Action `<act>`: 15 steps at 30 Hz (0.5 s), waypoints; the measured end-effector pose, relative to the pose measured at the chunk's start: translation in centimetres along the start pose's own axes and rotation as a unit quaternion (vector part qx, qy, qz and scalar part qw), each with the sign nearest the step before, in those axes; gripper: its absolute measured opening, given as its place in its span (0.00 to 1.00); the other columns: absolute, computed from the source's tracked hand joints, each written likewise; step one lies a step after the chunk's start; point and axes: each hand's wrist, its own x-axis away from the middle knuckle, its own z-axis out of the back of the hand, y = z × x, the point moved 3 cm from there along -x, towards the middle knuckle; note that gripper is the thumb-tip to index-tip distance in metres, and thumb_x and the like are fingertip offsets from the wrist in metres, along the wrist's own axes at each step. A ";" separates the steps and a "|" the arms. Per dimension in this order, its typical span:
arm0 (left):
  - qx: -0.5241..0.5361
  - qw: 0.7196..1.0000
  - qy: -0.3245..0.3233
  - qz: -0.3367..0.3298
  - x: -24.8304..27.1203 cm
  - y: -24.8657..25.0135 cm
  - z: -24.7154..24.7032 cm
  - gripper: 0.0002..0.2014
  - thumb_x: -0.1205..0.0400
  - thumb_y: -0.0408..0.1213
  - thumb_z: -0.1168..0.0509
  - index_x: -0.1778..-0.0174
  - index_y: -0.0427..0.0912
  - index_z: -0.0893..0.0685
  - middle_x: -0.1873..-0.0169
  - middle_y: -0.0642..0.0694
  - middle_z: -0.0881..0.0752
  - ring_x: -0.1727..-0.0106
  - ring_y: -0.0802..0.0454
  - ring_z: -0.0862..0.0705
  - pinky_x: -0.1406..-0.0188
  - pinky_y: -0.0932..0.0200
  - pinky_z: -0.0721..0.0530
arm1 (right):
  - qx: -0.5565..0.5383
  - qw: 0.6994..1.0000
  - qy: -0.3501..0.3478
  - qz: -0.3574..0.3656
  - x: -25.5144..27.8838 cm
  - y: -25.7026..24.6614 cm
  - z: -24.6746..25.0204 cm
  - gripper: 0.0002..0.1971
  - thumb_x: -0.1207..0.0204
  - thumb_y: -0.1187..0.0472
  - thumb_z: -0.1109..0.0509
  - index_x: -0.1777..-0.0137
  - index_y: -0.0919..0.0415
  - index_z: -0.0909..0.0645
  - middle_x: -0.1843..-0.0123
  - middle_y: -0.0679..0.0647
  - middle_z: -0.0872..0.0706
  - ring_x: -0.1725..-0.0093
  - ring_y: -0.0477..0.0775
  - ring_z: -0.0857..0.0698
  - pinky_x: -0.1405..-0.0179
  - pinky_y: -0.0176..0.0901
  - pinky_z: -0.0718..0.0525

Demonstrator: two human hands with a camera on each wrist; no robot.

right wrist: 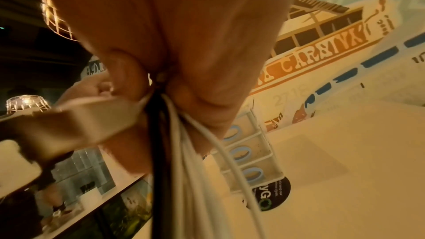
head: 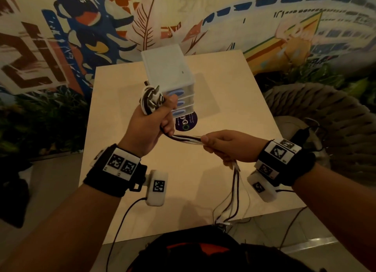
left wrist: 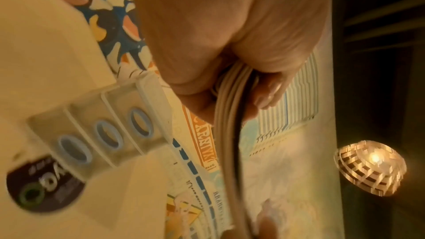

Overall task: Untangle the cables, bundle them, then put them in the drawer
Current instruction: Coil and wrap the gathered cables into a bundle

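1. Cables [head: 186,139]: several white and dark leads gathered side by side and held in the air over the table. One end is looped up above the left fist, with the connectors sticking out of the coil [head: 151,97]. The middle runs taut between the two hands, and the tails [head: 234,194] hang loose to the near table edge.
2. Left hand [head: 149,127]: its fist wraps the coiled end, likely as an anchor so the loops stay put while the rest is drawn in. The left wrist view shows the flat band of leads leaving the curled fingers [left wrist: 266,95].
3. Right hand [head: 227,144]: it pinches the run just beside the left hand, apparently to keep the strands parallel and under tension. The right wrist view shows the leads fanning down from the closed grip. How many there are is hard to count in the blur.
4. Drawer unit [head: 173,76]: a white three-tier box standing on the table just beyond the left hand. All three drawers look closed, so stowing has not begun.
5. Table [head: 234,92]: a pale top bearing a round dark sticker [head: 188,125] in front of the unit.
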 end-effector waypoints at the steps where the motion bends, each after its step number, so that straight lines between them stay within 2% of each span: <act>1: -0.041 0.999 0.001 -0.010 0.1 0.0 0.2 0.11 0.15 0.41 0.29 0.61 0.39 0.16 0.81 0.46 0.32 0.79 0.48 0.30 0.75 0.54 0.23 | 0.016 1.000 0.006 -0.008 0.1 0.2 0.1 0.23 0.12 0.39 0.44 0.60 0.55 0.23 0.75 0.46 0.30 0.76 0.49 0.30 0.69 0.48 0.19; 3: -0.196 0.980 -0.014 -0.043 0.3 -0.1 0.6 0.12 0.14 0.42 0.29 0.55 0.35 0.11 0.80 0.43 0.23 0.78 0.43 0.23 0.71 0.52 0.18 | 0.053 0.998 0.012 -0.021 0.0 0.4 -0.1 0.23 0.12 0.39 0.45 0.58 0.54 0.21 0.75 0.43 0.29 0.76 0.48 0.30 0.71 0.45 0.21; 5: -0.333 0.939 -0.047 -0.066 0.4 -0.5 0.5 0.09 0.15 0.40 0.28 0.46 0.38 0.09 0.74 0.45 0.14 0.72 0.47 0.14 0.65 0.53 0.13 | 0.060 0.997 0.020 -0.033 -0.3 0.4 -0.2 0.23 0.11 0.39 0.46 0.56 0.55 0.20 0.74 0.44 0.29 0.76 0.47 0.30 0.72 0.44 0.23; 6: -0.391 0.915 -0.062 -0.083 0.6 -0.4 0.6 0.09 0.17 0.38 0.28 0.42 0.42 0.09 0.69 0.48 0.11 0.66 0.50 0.11 0.61 0.53 0.12 | 0.054 0.998 0.024 -0.038 -0.3 0.4 -0.1 0.23 0.11 0.40 0.45 0.56 0.56 0.20 0.73 0.46 0.29 0.76 0.47 0.31 0.73 0.44 0.24; 8: -0.507 0.842 -0.101 -0.154 1.0 -0.1 0.4 0.15 0.23 0.36 0.29 0.39 0.46 0.09 0.57 0.48 0.07 0.54 0.48 0.09 0.54 0.55 0.14 | 0.041 0.997 0.035 -0.046 -0.5 0.5 0.2 0.22 0.10 0.43 0.45 0.56 0.57 0.20 0.73 0.48 0.30 0.77 0.49 0.33 0.73 0.46 0.27; 9: -0.545 0.808 -0.123 -0.188 1.2 0.0 0.2 0.16 0.23 0.37 0.30 0.40 0.45 0.10 0.54 0.47 0.08 0.51 0.45 0.11 0.53 0.56 0.17 | 0.036 0.997 0.042 -0.049 -0.7 0.6 0.4 0.22 0.10 0.44 0.45 0.56 0.58 0.20 0.74 0.49 0.30 0.77 0.49 0.33 0.73 0.46 0.28; 10: -0.569 0.785 -0.143 -0.201 1.3 0.1 0.1 0.16 0.24 0.37 0.32 0.41 0.44 0.10 0.53 0.45 0.08 0.51 0.43 0.12 0.53 0.55 0.18 | 0.031 0.997 0.049 -0.050 -0.8 0.6 0.6 0.22 0.10 0.44 0.44 0.57 0.58 0.19 0.75 0.49 0.30 0.77 0.50 0.34 0.73 0.46 0.29; 11: -0.582 0.773 -0.164 -0.192 1.4 0.2 0.0 0.15 0.23 0.39 0.33 0.41 0.44 0.10 0.53 0.44 0.09 0.51 0.41 0.12 0.54 0.53 0.18 | 0.027 0.997 0.053 -0.052 -0.9 0.6 0.8 0.22 0.10 0.44 0.44 0.57 0.58 0.20 0.75 0.48 0.31 0.77 0.51 0.34 0.73 0.46 0.29; 13: -0.605 0.758 -0.205 -0.132 1.5 0.0 0.1 0.11 0.19 0.40 0.31 0.43 0.44 0.10 0.55 0.44 0.08 0.53 0.40 0.12 0.56 0.51 0.17 | 0.023 0.997 0.055 -0.055 -1.1 0.6 1.1 0.23 0.10 0.43 0.43 0.58 0.58 0.20 0.75 0.48 0.31 0.76 0.51 0.34 0.73 0.45 0.29; 15: -0.643 0.723 -0.237 -0.087 1.6 -0.5 0.0 0.06 0.17 0.40 0.31 0.46 0.46 0.11 0.56 0.45 0.08 0.55 0.43 0.12 0.59 0.54 0.22 | 0.016 0.997 0.056 -0.055 -1.3 0.4 1.3 0.22 0.10 0.43 0.43 0.59 0.58 0.21 0.74 0.48 0.32 0.75 0.51 0.35 0.74 0.44 0.30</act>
